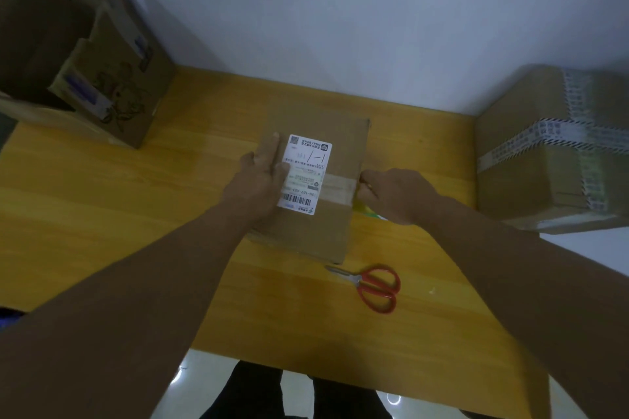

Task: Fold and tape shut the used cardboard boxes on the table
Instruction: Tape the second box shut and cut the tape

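Note:
A flat brown cardboard box [340,146] with a white shipping label [304,173] lies in the middle of the wooden table [136,214]. My left hand [260,173] rests flat on its left side, fingers straight, thumb on the label. A strip of clear tape [337,189] runs across the top from the label to the right edge. My right hand [394,194] sits at that right edge with curled fingers around a tape roll; only a yellow-green bit of the roll [366,209] shows under the hand.
Red-handled scissors [374,286] lie on the table in front of the box. A taped-up cardboard box [544,153] stands at the right. Several open cardboard boxes [112,78] are stacked at the back left. A white wall runs behind the table.

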